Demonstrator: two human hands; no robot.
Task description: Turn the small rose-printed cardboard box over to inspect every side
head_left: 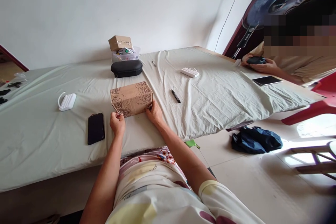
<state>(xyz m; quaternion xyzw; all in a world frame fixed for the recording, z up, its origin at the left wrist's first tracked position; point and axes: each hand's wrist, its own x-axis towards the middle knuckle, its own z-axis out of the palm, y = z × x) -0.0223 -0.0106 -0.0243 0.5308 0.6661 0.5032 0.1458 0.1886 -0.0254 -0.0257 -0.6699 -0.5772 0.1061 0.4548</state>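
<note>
While cardboard box (132,98) is between hands (117,123) (155,112), both grip near corners; exact hold partly hidden.

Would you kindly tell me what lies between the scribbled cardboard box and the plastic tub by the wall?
In the head view, an oblong black case lies between the scribbled cardboard box and the plastic tub.

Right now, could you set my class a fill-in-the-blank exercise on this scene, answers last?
The patterned box between the left hand and right hand is made of ____.
The phone near the box lies closer to the ____ hand.
The oblong case behind the box is coloured ____.
The nearer pen lies on the ____ hand's side.

Answers: cardboard; left; black; right.
</note>
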